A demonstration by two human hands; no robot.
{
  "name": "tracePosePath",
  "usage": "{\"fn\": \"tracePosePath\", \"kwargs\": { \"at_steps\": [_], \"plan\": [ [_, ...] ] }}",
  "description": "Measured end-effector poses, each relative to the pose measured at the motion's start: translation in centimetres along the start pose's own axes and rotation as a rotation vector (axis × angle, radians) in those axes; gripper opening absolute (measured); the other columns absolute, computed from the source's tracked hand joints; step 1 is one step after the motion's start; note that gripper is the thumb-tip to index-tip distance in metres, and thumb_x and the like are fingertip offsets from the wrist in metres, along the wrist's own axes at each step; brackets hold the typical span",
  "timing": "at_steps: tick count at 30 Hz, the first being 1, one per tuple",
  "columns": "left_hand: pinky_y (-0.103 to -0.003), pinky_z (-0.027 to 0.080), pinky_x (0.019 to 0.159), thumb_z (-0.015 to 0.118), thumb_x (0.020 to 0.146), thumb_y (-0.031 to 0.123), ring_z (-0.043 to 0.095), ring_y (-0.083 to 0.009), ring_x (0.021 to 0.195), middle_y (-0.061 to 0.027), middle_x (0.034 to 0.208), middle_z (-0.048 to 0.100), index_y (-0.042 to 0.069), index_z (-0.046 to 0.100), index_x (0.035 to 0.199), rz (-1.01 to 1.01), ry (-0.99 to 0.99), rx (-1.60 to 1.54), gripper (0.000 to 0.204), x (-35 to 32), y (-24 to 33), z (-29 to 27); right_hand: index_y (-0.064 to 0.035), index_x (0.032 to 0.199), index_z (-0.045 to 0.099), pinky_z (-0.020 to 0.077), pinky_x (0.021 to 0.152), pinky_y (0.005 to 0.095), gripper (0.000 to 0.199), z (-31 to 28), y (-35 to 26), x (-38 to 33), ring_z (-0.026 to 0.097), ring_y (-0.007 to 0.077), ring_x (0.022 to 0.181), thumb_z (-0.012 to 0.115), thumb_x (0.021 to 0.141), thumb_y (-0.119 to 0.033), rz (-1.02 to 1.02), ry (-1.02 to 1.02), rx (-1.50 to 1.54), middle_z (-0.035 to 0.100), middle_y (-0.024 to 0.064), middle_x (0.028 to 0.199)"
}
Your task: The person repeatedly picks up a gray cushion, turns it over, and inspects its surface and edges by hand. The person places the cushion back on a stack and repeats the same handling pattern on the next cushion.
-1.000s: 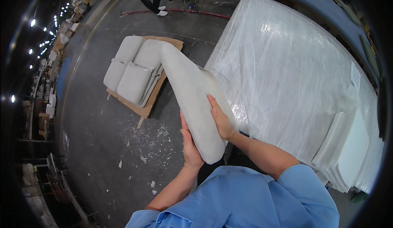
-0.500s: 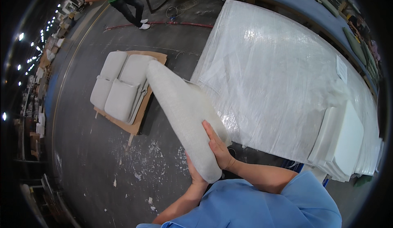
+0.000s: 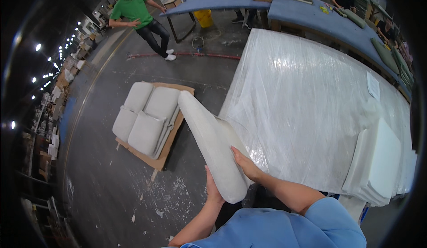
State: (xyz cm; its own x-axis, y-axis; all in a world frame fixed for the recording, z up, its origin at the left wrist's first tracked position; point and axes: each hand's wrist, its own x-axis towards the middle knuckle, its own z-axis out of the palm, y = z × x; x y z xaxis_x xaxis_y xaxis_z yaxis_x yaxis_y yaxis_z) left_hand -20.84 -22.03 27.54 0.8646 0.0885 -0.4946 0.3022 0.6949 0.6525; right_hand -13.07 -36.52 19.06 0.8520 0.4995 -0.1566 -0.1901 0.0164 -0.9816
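Observation:
Between my two hands a light grey fabric seat cushion [image 3: 210,145] stands on edge, its long rounded side facing up. My left hand [image 3: 214,187] grips its near end from the left, with part of the fingers hidden by the cushion. On the opposite face lies my right hand [image 3: 246,164], fingers stretched along the fabric and pressing in. The cushion's far end points toward a pile of similar grey cushions [image 3: 146,133], stacked on a cardboard sheet [image 3: 156,163] on the floor.
A large block wrapped in clear film [image 3: 302,101] fills the right side, with white foam pieces [image 3: 379,163] on it. Blue-topped tables [image 3: 307,10] run behind, people beside them. Someone in a green shirt [image 3: 134,10] stands at the far left. A red strip [image 3: 200,54] crosses the floor.
My view has tilted up, so more of the blue tables and the standing person shows. The cushion stays between my hands, its hold nearly the same.

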Motion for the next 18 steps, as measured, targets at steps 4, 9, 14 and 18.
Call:
{"fn": "tracePosePath", "kwargs": {
  "at_steps": [4,9,14,18],
  "plan": [
    [-0.042,0.038,0.12,0.027,0.11,0.063,0.045,-0.0272,0.144,-0.0121,0.16,0.042,0.012,0.027,0.164,0.242,-0.013,0.073,0.074,2.3,6.0,2.6,0.0016,0.165,0.018,0.0113,0.129,0.0374,0.082,1.9,-9.5,5.0,0.016,0.0276,0.16,0.024,0.111,-0.06,-0.244,-0.032,0.036,0.021,0.0168,0.172],
    [-0.041,0.03,0.125,0.022,0.111,0.061,0.032,-0.0277,0.153,-0.0107,0.171,0.024,0.016,0.011,0.169,0.334,-0.216,0.06,0.074,8.4,11.8,5.0,-0.0004,0.166,0.017,0.0117,0.13,0.0379,0.085,2.3,-13.9,12.7,0.017,0.0258,0.16,0.021,0.11,-0.064,-0.217,-0.012,0.132,0.019,0.0162,0.173],
    [-0.041,0.028,0.126,0.021,0.112,0.06,0.031,-0.0265,0.155,-0.0095,0.172,0.024,0.017,0.011,0.169,0.369,-0.181,0.092,0.073,15.0,15.4,3.5,-0.0044,0.167,0.015,0.0121,0.13,0.0384,0.086,3.3,-15.1,17.3,0.016,0.0258,0.16,0.02,0.108,-0.067,-0.086,-0.028,0.279,0.017,0.0159,0.174],
    [-0.04,0.02,0.129,0.018,0.111,0.061,0.019,-0.0258,0.16,-0.0111,0.175,0.014,0.012,0.013,0.169,0.373,-0.246,0.283,0.075,19.5,18.2,2.0,-0.0086,0.168,0.018,0.016,0.13,0.0389,0.084,3.2,-16.3,18.8,0.019,0.0269,0.16,0.019,0.108,-0.068,-0.053,0.041,0.232,0.02,0.0139,0.173]
  ]
}}
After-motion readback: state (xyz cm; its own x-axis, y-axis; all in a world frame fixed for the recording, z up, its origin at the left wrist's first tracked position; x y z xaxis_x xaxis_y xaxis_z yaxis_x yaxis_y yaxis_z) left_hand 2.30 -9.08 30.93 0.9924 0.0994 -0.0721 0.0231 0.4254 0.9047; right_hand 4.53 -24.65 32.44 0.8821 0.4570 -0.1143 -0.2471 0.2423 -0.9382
